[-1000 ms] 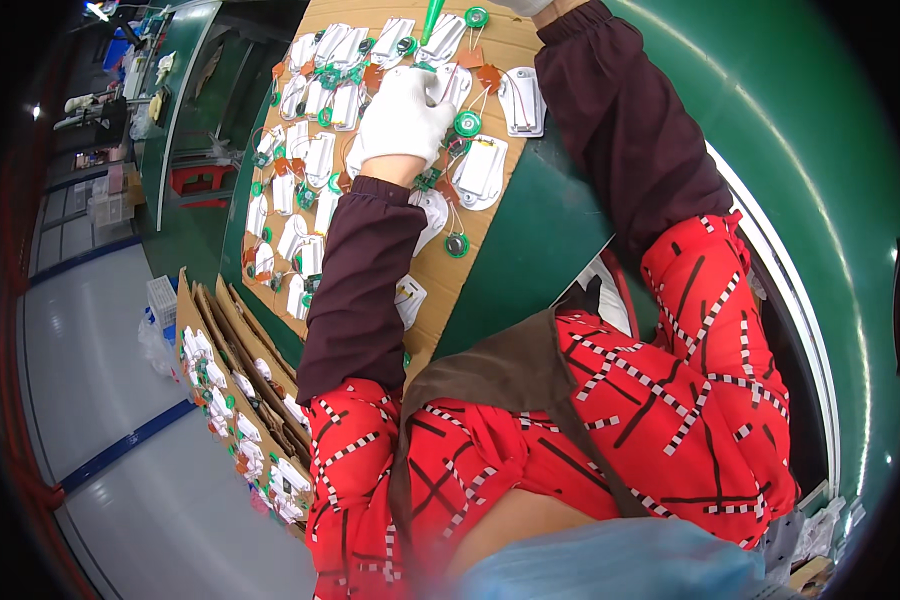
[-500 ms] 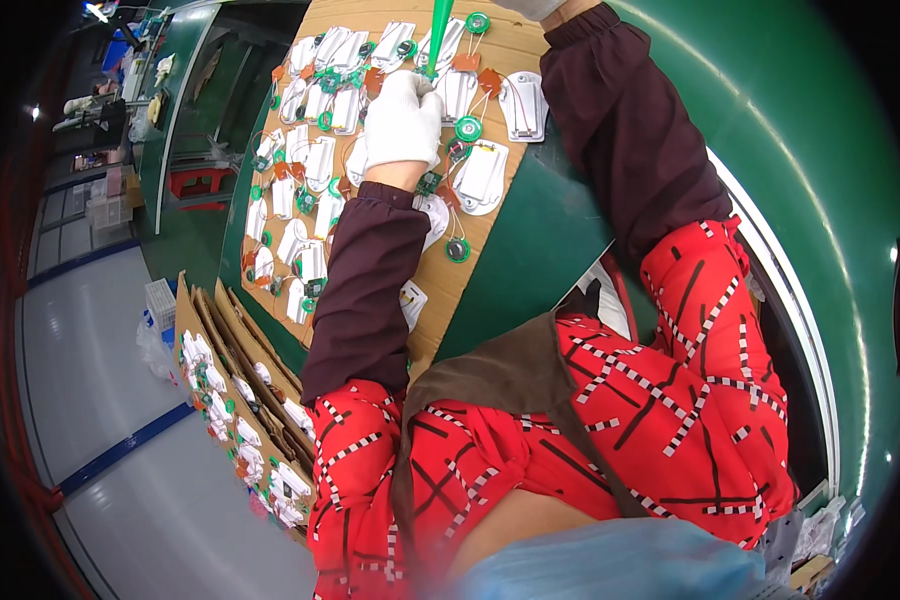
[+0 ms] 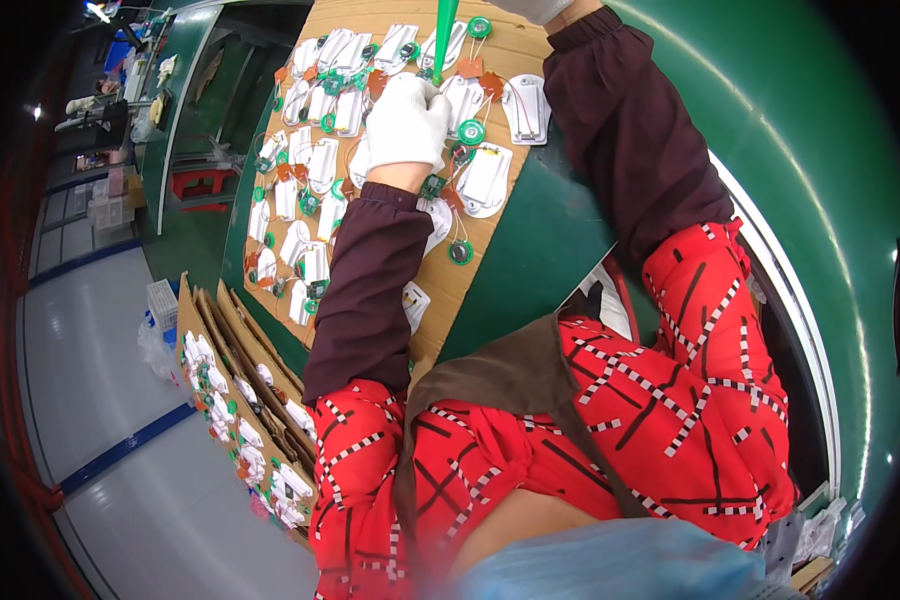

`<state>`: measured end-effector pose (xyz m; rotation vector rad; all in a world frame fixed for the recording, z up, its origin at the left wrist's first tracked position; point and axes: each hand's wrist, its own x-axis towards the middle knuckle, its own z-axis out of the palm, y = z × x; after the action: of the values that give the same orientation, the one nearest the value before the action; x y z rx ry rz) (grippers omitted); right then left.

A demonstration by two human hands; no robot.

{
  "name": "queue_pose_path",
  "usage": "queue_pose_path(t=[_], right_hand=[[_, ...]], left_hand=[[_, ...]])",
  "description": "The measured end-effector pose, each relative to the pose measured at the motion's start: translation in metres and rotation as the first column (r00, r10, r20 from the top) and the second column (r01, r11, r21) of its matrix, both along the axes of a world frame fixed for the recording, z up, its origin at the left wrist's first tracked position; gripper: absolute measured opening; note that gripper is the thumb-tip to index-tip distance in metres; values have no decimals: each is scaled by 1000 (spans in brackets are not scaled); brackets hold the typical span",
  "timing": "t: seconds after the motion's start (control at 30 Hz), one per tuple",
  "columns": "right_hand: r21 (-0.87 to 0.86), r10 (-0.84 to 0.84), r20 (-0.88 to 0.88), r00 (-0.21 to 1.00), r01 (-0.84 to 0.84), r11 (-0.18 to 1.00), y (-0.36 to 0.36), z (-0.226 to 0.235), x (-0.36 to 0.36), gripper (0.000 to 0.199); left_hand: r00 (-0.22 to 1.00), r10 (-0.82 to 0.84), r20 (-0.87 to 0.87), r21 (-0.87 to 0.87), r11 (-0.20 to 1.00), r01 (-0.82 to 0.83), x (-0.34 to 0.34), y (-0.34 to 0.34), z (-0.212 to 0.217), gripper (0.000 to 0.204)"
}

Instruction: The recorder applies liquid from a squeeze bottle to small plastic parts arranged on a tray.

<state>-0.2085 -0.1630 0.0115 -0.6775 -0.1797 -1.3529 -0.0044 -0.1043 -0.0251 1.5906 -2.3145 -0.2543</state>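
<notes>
— Green bench [image 3: 530, 250], grey floor [image 3: 90, 400] with a blue line off to the left. Contents?

— Item one: cardboard sheet [image 3: 485, 275], flat on the bench, tilted across the view. Laid out on it in rows: white pouches [image 3: 485, 180], green discs [image 3: 471, 132], orange tabs [image 3: 468, 68], all joined by thin wires. Item two: more loaded sheets [image 3: 230, 400], stood on edge beside the bench at lower left.

— Hands?

— Left hand [image 3: 407, 120]: white glove, dark sleeve, fingers bunched and pressed on the upper middle of the sheet, among the pouches. Whether pinching a part or only pinning it down, cannot tell. Right hand [image 3: 532, 8]: only a sliver of glove at the top edge, well apart from the left; open or closed, cannot tell.

— Tool?

— Green rod [image 3: 444, 30], coming down from the top edge, tip touching or just beside the left fingertips. Holder not in view.

— Changes over the last second?

— Few. Left hand drawn slightly up the sheet and bunched tighter than a second ago. Rod reaching a little further down, now meeting the glove. Sheet, pouches and edge-stood stack unmoved. Right sleeve in the same place.

— Reading of that?

— Work likely on the same spot of the sheet, with rod and left fingers brought together on one small part there.
</notes>
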Motion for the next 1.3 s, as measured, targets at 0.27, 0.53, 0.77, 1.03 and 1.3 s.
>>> queue_pose_path(t=[0.27,0.53,0.77,1.03,1.3], right_hand=[[55,-58,17,998,57,997,5,2,3,34],[69,-67,38,997,64,996,6,4,7,35],[75,-96,-21,995,98,992,7,7,5,34],[-84,-275,-509,816,271,959,14,14,2,30],[-63,-219,-628,746,232,971,25,25,1,36]], left_hand=[[998,18,58,33,999,-20,-6,-1,8,24],[972,41,233,-96,995,-19,-7,-1,6,23],[971,99,-216,175,983,-61,16,-13,3,21],[813,328,-482,502,863,-51,15,-5,9,18],[978,25,-207,218,976,21,26,-11,-4,29]])
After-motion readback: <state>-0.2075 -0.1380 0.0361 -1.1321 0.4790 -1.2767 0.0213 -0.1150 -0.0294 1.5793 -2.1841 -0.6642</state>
